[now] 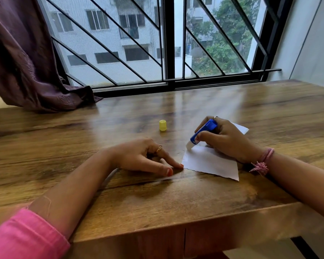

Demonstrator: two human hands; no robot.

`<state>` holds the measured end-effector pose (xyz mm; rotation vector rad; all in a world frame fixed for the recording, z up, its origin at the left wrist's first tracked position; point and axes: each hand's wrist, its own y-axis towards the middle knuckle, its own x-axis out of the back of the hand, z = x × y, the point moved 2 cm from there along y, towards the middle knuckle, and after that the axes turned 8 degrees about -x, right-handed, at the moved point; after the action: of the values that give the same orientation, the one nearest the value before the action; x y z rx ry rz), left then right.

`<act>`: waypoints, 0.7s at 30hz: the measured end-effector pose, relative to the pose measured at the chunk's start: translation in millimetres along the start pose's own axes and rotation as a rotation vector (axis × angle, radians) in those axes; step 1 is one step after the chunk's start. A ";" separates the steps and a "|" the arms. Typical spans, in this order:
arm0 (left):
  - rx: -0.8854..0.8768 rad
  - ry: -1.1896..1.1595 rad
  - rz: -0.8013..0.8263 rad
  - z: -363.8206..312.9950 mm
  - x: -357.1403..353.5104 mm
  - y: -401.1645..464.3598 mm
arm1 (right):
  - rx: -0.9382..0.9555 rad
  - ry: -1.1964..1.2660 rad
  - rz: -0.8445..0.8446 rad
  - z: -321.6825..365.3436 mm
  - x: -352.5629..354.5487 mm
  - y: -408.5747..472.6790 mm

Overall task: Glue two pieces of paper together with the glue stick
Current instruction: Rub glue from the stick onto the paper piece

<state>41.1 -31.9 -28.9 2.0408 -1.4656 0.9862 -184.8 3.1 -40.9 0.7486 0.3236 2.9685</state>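
Note:
A white piece of paper (211, 163) lies flat on the wooden table (120, 199). My right hand (224, 139) grips a blue glue stick (202, 132), tilted down to the left, and its white tip touches the paper's upper left corner. My left hand (144, 157) rests on the table with its fingertips pressing the paper's left corner. A second white paper (240, 128) peeks out behind my right hand, mostly hidden. The yellow cap (162, 125) stands upright on the table, apart from both hands.
A barred window (166, 43) runs along the table's far edge. A purple curtain (26, 62) drapes onto the table's back left corner. The table's near edge (176, 228) lies just below my forearms. A grey wall (310, 40) stands at the right.

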 end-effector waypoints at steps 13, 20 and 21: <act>-0.003 -0.019 0.001 0.8 -0.1 0.6 | -0.048 -0.016 -0.066 -2.7 0.0 3.5; -0.001 -0.004 -0.005 3.7 0.0 0.4 | -0.038 -0.028 -0.043 -1.2 -0.2 2.4; -0.002 -0.001 -0.004 3.5 0.0 0.4 | -0.036 -0.031 -0.028 -0.6 -0.6 2.0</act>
<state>41.7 -34.5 -31.3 2.0429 -1.4617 0.9814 -184.5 0.9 -41.3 0.7784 0.2755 2.9256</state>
